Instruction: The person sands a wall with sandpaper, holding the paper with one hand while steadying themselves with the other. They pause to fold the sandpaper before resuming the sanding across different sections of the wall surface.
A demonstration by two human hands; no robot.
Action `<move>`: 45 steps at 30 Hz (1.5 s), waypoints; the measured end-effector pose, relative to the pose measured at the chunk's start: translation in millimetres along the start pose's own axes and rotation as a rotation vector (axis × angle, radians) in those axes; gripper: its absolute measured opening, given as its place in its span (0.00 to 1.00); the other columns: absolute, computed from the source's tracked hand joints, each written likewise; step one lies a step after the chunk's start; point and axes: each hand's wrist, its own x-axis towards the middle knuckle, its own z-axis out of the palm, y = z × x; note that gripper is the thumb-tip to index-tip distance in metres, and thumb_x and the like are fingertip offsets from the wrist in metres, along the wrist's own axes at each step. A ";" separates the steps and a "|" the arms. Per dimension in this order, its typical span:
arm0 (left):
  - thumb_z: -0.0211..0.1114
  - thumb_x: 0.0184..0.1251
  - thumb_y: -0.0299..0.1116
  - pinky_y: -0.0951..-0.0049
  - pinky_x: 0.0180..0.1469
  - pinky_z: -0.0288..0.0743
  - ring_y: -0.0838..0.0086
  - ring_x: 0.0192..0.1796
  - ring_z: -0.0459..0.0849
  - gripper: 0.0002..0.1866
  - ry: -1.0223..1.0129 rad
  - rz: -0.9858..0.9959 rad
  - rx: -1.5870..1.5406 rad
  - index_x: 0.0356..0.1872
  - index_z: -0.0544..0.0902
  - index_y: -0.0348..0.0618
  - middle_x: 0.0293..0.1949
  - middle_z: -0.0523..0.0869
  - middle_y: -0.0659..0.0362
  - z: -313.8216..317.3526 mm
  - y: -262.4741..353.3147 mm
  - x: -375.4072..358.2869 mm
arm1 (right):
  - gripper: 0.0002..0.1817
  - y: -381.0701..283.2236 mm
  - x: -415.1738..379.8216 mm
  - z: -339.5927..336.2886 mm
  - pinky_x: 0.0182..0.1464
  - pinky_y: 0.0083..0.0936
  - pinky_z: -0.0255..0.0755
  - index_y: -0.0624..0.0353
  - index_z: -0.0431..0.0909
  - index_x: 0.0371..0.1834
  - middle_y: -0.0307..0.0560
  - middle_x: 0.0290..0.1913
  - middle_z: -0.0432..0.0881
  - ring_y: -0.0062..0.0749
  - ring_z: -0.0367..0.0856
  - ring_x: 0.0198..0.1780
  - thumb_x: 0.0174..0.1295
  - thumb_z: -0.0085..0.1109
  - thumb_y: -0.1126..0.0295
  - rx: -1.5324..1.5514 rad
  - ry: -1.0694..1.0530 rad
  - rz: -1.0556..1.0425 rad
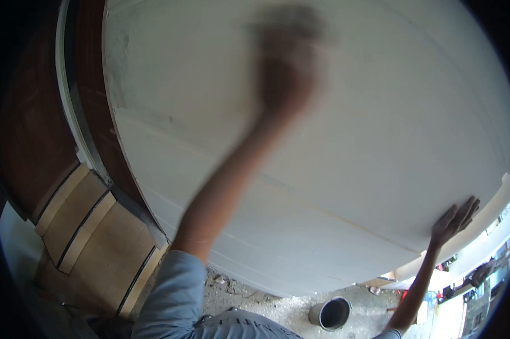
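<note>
My left hand is up high against the big white panel, blurred with motion, so I cannot tell how far it is open or whether it has a pad or sanding block under it; it looks pressed flat to the face. My right hand is spread wide, fingers apart, palm laid on the panel's lower right part near its edge, gripping nothing, just bracing.

The panel fills most of what I see, standing in front of me and leaning close to upright. It looks like a primed or filled door slab: matt, chalky white, with faint raised lines and shallow steps crossing it. I judge it stiff and heavy, awkward for one person, and dusty enough to slip under a dry palm. The safe hold would be on its edges, not the flat face, where there is nothing to grip.

To the left stands a dark reddish-brown wooden frame, glossy, with pale tan boards stacked below it. On the rough, gritty concrete floor sits a small round bucket, dark inside. My grey-blue sleeve shows at the bottom.
</note>
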 end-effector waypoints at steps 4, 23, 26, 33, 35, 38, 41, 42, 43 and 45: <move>0.55 0.58 0.30 0.44 0.70 0.50 0.53 0.70 0.61 0.25 -0.152 0.100 -0.536 0.59 0.74 0.43 0.63 0.72 0.52 -6.1 124.1 -17.0 | 0.31 -0.2 0.1 -0.4 0.71 0.55 0.44 0.51 0.57 0.72 0.52 0.73 0.56 0.49 0.52 0.74 0.71 0.32 0.47 -0.042 -0.014 -0.008; 0.44 0.73 0.36 0.54 0.73 0.47 0.57 0.69 0.65 0.23 0.165 0.069 0.018 0.65 0.68 0.39 0.65 0.70 0.48 -3.7 -98.8 34.1 | 0.27 -15.4 1.1 -9.8 0.71 0.56 0.44 0.52 0.64 0.68 0.52 0.72 0.59 0.49 0.53 0.74 0.70 0.37 0.53 0.058 0.041 0.011; 0.47 0.69 0.34 0.47 0.73 0.44 0.47 0.69 0.62 0.23 0.056 0.053 -0.042 0.64 0.69 0.42 0.64 0.71 0.47 40.7 121.2 31.5 | 0.27 -12.3 -0.8 -13.5 0.71 0.55 0.43 0.51 0.66 0.68 0.52 0.72 0.59 0.49 0.53 0.74 0.70 0.34 0.53 0.078 -0.005 0.032; 0.56 0.57 0.32 0.47 0.72 0.48 0.50 0.70 0.61 0.25 -0.200 0.277 -0.464 0.59 0.75 0.45 0.64 0.72 0.55 34.5 278.4 -7.6 | 0.27 22.7 -15.6 -19.5 0.72 0.52 0.44 0.57 0.68 0.65 0.54 0.70 0.63 0.51 0.55 0.73 0.70 0.36 0.53 0.254 -0.068 -0.087; 0.56 0.58 0.31 0.46 0.72 0.48 0.53 0.69 0.63 0.25 -0.142 0.246 -0.330 0.60 0.76 0.52 0.65 0.72 0.58 31.1 222.0 -9.1 | 0.28 30.3 -21.4 -21.5 0.72 0.53 0.44 0.56 0.68 0.65 0.54 0.69 0.63 0.52 0.56 0.73 0.69 0.39 0.51 0.221 -0.092 -0.131; 0.43 0.74 0.33 0.54 0.73 0.46 0.55 0.70 0.62 0.21 -0.081 0.143 -0.121 0.64 0.71 0.43 0.66 0.70 0.52 -5.5 94.8 -4.4 | 0.28 23.0 -23.0 -25.1 0.72 0.53 0.44 0.54 0.67 0.66 0.54 0.70 0.63 0.51 0.55 0.73 0.69 0.39 0.50 0.188 -0.086 -0.131; 0.39 0.77 0.37 0.58 0.75 0.43 0.59 0.73 0.57 0.23 0.032 -0.229 0.046 0.67 0.65 0.39 0.68 0.66 0.50 -34.6 -66.7 -25.8 | 0.28 26.5 -23.6 -21.0 0.71 0.54 0.45 0.51 0.67 0.66 0.53 0.70 0.62 0.50 0.55 0.73 0.69 0.39 0.49 0.173 -0.078 -0.148; 0.39 0.77 0.37 0.59 0.75 0.43 0.59 0.73 0.56 0.23 0.077 -0.466 0.035 0.67 0.65 0.38 0.68 0.66 0.50 -40.7 -97.3 -29.5 | 0.27 24.7 -23.5 -21.6 0.71 0.54 0.45 0.50 0.67 0.66 0.53 0.70 0.62 0.50 0.55 0.73 0.69 0.38 0.49 0.170 -0.081 -0.148; 0.40 0.76 0.36 0.58 0.75 0.43 0.59 0.73 0.56 0.23 0.088 -0.379 0.114 0.67 0.65 0.37 0.68 0.66 0.50 -38.1 -104.5 -33.2 | 0.28 23.5 -21.9 -22.7 0.71 0.54 0.46 0.50 0.67 0.66 0.53 0.70 0.62 0.50 0.55 0.73 0.69 0.37 0.49 0.159 -0.083 -0.146; 0.41 0.76 0.35 0.58 0.75 0.43 0.59 0.73 0.57 0.23 0.113 -0.209 0.263 0.66 0.65 0.36 0.68 0.66 0.49 -19.9 -92.8 -41.7 | 0.27 24.5 -22.6 -17.4 0.70 0.55 0.48 0.48 0.67 0.66 0.52 0.70 0.62 0.49 0.57 0.72 0.70 0.36 0.48 0.143 -0.053 -0.152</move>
